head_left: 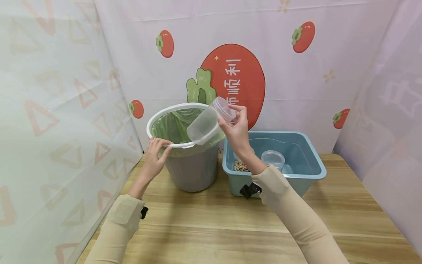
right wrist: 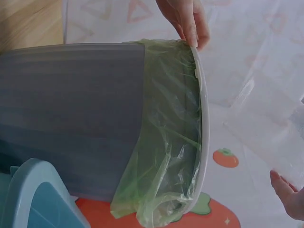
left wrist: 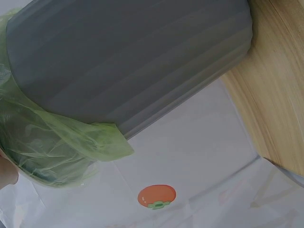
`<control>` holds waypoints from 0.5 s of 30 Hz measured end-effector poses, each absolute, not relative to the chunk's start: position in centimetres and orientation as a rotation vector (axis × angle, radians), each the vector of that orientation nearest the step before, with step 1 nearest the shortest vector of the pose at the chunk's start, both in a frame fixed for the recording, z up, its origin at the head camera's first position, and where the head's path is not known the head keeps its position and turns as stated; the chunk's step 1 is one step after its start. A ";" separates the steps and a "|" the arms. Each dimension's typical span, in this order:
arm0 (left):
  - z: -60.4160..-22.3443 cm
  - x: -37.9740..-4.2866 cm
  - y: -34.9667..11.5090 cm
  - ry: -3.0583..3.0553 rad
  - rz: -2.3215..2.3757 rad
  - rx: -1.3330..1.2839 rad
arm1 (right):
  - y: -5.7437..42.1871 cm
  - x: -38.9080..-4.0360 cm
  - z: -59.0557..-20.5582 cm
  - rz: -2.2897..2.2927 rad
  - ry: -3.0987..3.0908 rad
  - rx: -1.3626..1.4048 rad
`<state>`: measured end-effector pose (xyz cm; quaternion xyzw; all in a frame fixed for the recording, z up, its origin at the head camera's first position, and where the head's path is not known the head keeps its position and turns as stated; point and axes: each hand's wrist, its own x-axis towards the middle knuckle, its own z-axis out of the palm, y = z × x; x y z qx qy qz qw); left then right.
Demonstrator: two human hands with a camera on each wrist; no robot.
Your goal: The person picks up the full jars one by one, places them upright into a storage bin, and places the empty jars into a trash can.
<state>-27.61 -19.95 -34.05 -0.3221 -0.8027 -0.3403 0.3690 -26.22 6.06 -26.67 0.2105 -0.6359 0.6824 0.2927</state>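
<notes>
A grey trash bin (head_left: 192, 170) with a white rim (head_left: 152, 120) stands on the table, lined with a green plastic bag (head_left: 176, 123). My left hand (head_left: 156, 154) grips the rim at its near left side. Above the bin's near right side, my right hand (head_left: 235, 128) holds a clear plastic jar (head_left: 202, 126) by its wide, ribbed upper end. The jar is tilted, its other end pointing down and left over the rim; I see nothing inside it. In the right wrist view the jar (right wrist: 266, 123) is at the right, beyond the rim.
Right of the bin stands a blue plastic tub (head_left: 316, 167). It holds another clear container (head_left: 273, 158) and a container of small brownish pieces (head_left: 240, 166), partly hidden by my right arm. The wooden table (head_left: 204, 234) meets printed cloth walls at the back and sides.
</notes>
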 end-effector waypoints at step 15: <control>-34.0 -27.5 -19.9 -2.063 -0.877 -0.821 | 4.3 -27.6 -26.2 1.833 -1.767 0.589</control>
